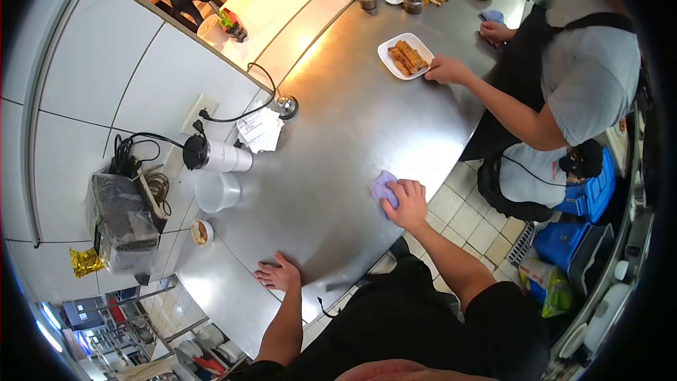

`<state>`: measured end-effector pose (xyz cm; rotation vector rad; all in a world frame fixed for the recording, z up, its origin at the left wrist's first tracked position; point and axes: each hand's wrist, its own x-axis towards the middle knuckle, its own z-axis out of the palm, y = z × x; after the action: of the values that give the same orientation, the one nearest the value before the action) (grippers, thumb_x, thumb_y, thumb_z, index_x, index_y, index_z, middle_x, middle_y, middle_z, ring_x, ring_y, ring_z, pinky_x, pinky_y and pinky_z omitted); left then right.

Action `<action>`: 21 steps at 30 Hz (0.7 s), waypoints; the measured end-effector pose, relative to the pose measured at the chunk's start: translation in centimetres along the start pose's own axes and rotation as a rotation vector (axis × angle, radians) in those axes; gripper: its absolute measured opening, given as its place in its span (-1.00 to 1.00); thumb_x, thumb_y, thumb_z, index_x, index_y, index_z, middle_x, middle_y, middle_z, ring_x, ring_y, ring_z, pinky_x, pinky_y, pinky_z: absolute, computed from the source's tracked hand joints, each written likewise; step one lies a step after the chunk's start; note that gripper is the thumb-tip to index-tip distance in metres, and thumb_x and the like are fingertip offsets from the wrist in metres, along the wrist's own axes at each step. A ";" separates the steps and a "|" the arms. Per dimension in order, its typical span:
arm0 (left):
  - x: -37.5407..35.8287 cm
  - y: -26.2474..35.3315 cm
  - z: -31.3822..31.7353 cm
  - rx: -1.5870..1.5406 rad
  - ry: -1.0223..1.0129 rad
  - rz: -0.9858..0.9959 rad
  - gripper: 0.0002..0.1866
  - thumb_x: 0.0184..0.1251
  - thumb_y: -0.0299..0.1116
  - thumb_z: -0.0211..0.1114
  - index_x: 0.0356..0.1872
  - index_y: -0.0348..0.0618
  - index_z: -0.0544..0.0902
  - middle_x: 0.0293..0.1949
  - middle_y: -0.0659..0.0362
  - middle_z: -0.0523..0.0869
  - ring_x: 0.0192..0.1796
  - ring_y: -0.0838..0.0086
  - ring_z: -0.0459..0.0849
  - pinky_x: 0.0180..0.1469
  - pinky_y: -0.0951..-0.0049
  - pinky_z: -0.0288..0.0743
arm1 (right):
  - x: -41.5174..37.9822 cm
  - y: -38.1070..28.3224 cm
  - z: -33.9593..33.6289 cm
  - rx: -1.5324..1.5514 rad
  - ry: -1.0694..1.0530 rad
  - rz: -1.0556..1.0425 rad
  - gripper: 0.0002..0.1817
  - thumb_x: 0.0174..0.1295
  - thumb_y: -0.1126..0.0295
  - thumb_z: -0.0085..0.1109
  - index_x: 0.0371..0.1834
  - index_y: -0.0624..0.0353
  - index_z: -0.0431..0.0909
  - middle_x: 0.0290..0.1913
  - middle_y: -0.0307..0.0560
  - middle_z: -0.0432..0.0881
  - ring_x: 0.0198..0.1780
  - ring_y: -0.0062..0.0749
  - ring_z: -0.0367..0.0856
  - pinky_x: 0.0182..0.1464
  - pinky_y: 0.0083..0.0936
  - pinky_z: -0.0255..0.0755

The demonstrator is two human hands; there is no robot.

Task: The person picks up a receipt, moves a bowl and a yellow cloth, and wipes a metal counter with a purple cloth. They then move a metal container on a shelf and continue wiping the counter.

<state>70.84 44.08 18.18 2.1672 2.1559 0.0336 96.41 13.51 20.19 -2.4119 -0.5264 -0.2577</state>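
My right hand [407, 204] presses a crumpled purple cloth [383, 188] onto the stainless steel table [331, 162], close to its right edge. The fingers lie over one side of the cloth. Flat on the metal nearer to me rests my left hand [279, 273], fingers spread and holding nothing. Left of that hand, a small white tub with brown contents [202, 233] sits by the wall. A translucent white container [217, 191] stands just beyond it.
Across the table, a co-worker's hand [448, 70] holds a white plate [386, 47] of fried rolls [407, 58]. By the wall are a white tumbler [229, 156], paper slips [261, 129] and a corded metal device [286, 106]. Another person crouches near blue bins [560, 241] at right.
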 end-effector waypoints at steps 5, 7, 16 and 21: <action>0.3 -0.1 0.3 -0.006 0.011 -0.010 -0.06 0.46 0.40 0.00 0.59 -0.12 0.12 0.65 -0.26 -0.08 0.69 -0.13 -0.17 0.60 -0.29 -0.23 | 0.4 -0.2 0.0 0.000 0.008 -0.018 -0.53 -0.01 0.15 0.43 0.01 0.00 0.66 -0.04 -0.09 0.59 0.06 -0.11 0.51 0.12 -0.17 0.35; 0.1 0.0 0.0 -0.012 0.014 -0.001 -0.07 0.46 0.38 0.02 0.59 -0.11 0.13 0.64 -0.26 -0.07 0.69 -0.14 -0.17 0.60 -0.29 -0.22 | 0.4 -0.2 0.2 -0.011 0.007 -0.015 -0.54 -0.02 0.15 0.43 0.00 -0.02 0.66 -0.05 -0.10 0.58 0.05 -0.12 0.51 0.12 -0.17 0.35; 0.2 -0.1 0.5 0.023 0.033 -0.007 -0.09 0.46 0.41 -0.01 0.58 -0.06 0.13 0.64 -0.26 -0.05 0.69 -0.11 -0.13 0.59 -0.29 -0.19 | 0.8 -0.2 0.0 -0.012 0.003 -0.020 -0.55 -0.04 0.17 0.43 -0.03 0.00 0.66 -0.06 -0.10 0.58 0.04 -0.12 0.51 0.11 -0.18 0.34; 0.3 -0.5 1.0 0.025 0.058 0.010 -0.08 0.45 0.42 -0.01 0.57 -0.06 0.14 0.64 -0.26 -0.03 0.69 -0.11 -0.12 0.58 -0.30 -0.17 | 0.8 -0.1 -0.1 0.002 -0.002 -0.020 -0.53 -0.02 0.16 0.43 0.02 -0.03 0.65 -0.05 -0.13 0.57 0.04 -0.14 0.51 0.13 -0.18 0.35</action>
<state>70.41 44.29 17.13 2.2178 2.1870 0.0712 97.05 13.72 20.59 -2.4065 -0.5521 -0.2641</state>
